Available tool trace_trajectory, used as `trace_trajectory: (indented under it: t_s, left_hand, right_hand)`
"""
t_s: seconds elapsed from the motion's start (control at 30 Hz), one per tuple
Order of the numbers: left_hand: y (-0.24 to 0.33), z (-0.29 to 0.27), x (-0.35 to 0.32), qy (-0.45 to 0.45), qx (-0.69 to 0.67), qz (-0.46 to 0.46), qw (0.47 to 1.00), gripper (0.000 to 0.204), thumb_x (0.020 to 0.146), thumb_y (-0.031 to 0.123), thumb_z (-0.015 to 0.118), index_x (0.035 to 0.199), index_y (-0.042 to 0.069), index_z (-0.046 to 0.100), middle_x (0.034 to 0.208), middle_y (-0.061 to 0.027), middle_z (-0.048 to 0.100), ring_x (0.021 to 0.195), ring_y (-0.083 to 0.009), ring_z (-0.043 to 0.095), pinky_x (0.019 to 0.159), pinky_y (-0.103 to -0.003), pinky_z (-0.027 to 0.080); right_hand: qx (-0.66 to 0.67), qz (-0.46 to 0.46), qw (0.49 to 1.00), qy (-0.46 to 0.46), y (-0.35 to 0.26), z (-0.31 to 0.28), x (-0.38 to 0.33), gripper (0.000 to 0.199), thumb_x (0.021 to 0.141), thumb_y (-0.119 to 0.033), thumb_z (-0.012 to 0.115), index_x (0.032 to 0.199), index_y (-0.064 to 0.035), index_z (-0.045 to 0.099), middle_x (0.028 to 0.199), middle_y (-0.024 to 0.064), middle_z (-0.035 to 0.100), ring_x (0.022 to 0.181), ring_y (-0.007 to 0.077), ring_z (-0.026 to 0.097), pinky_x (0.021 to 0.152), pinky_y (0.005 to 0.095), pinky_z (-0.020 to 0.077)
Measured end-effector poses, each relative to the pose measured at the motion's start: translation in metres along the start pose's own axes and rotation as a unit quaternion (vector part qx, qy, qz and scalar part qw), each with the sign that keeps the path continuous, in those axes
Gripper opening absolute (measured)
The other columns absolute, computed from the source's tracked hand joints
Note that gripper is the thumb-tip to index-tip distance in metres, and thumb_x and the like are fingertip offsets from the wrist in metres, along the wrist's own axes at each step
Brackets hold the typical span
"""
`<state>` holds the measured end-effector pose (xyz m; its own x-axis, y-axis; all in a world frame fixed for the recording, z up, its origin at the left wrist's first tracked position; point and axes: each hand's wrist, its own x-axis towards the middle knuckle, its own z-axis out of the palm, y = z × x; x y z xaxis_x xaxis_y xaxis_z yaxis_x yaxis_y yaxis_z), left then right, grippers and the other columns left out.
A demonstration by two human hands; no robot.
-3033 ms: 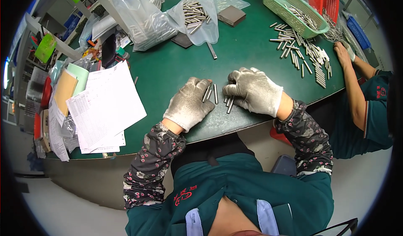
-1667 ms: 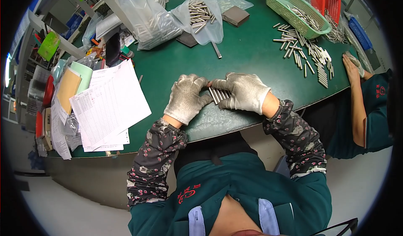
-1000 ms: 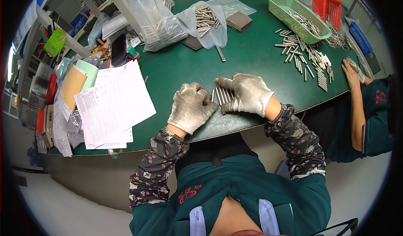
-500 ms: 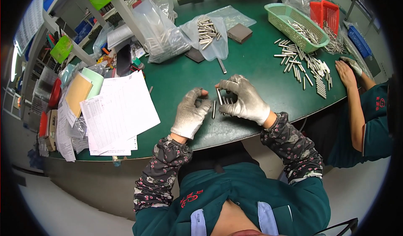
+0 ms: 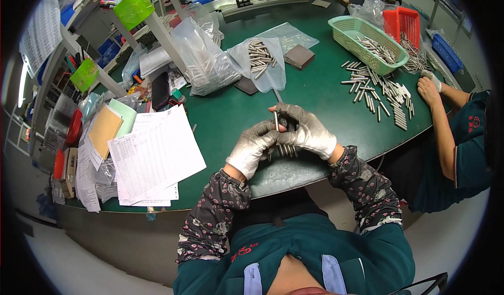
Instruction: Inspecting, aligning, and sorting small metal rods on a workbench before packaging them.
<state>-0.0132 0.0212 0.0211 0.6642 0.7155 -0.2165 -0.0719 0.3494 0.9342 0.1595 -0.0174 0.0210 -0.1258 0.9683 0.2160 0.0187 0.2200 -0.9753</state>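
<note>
Pinched between finger and thumb of the right hand (image 5: 311,134), over the near side of the green table (image 5: 294,177): one metal pin (image 5: 276,119). Seen bent at its lower end: fingers of the left hand (image 5: 252,148); cannot tell whether gripping or just touching. Best to pinch lightly near the ends, leave the middle in sight, and avoid jostling the other pins (image 5: 286,150) below the right thumb.
</note>
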Motion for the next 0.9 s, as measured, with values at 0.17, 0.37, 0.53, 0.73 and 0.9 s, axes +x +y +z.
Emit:
trace_trajectory:
  t_s: [0.17, 0.37, 0.53, 0.73, 0.9]
  left_hand:
    - [-0.001, -0.002, 0.000, 0.015, -0.029, 0.022, 0.999, 0.016, 0.090, 0.020, 0.058, 0.102, 0.009, 0.062, 0.069, 0.0035, 0.053, 0.055, -0.0035, 0.047, 0.043, -0.016, 0.029]
    - [0.002, -0.005, -0.003, 0.060, 0.005, 0.010, 0.998, 0.020, 0.089, 0.014, 0.059, 0.106, 0.005, 0.059, 0.069, 0.0009, 0.057, 0.048, -0.0036, 0.046, 0.041, -0.016, 0.031]
    - [-0.004, -0.011, -0.003, 0.058, -0.012, 0.034, 0.998, 0.016, 0.089, 0.013, 0.060, 0.101, 0.004, 0.060, 0.071, -0.0021, 0.059, 0.048, -0.0051, 0.048, 0.040, -0.016, 0.030]
    - [0.000, -0.011, -0.002, 0.057, 0.009, 0.011, 0.998, 0.020, 0.089, 0.012, 0.058, 0.106, 0.001, 0.057, 0.069, -0.0038, 0.058, 0.046, -0.0052, 0.045, 0.039, -0.016, 0.028]
    - [0.004, -0.003, -0.006, 0.041, -0.013, -0.025, 0.999, 0.021, 0.090, 0.012, 0.056, 0.106, -0.002, 0.056, 0.068, -0.0029, 0.055, 0.045, -0.0051, 0.043, 0.039, -0.017, 0.026]
  right_hand:
    - [-0.072, 0.026, 0.996, -0.051, 0.002, -0.009, 0.008, 0.063, 0.071, -0.026, 0.080, 0.123, -0.0041, 0.052, 0.091, -0.0015, 0.054, 0.085, 0.0079, 0.051, 0.081, 0.0232, 0.0430]
    - [-0.055, 0.023, 0.998, -0.010, 0.003, 0.002, 0.019, 0.055, 0.072, -0.022, 0.079, 0.117, -0.0033, 0.056, 0.086, -0.0021, 0.054, 0.081, 0.0062, 0.050, 0.073, 0.0223, 0.0443]
    - [-0.063, 0.058, 0.996, 0.013, 0.006, 0.003, 0.024, 0.044, 0.073, -0.025, 0.078, 0.105, -0.0022, 0.059, 0.079, -0.0023, 0.056, 0.075, 0.0058, 0.052, 0.068, 0.0213, 0.0451]
    - [-0.156, -0.016, 0.981, 0.115, 0.013, 0.010, 0.024, 0.035, 0.083, -0.029, 0.065, 0.100, 0.0023, 0.061, 0.070, 0.0048, 0.058, 0.065, 0.0132, 0.057, 0.067, 0.0268, 0.0478]
    - [0.017, 0.118, 0.981, 0.155, 0.013, -0.022, 0.025, 0.034, 0.089, -0.035, 0.059, 0.091, -0.0009, 0.060, 0.069, 0.0025, 0.058, 0.065, 0.0115, 0.056, 0.066, 0.0234, 0.0468]
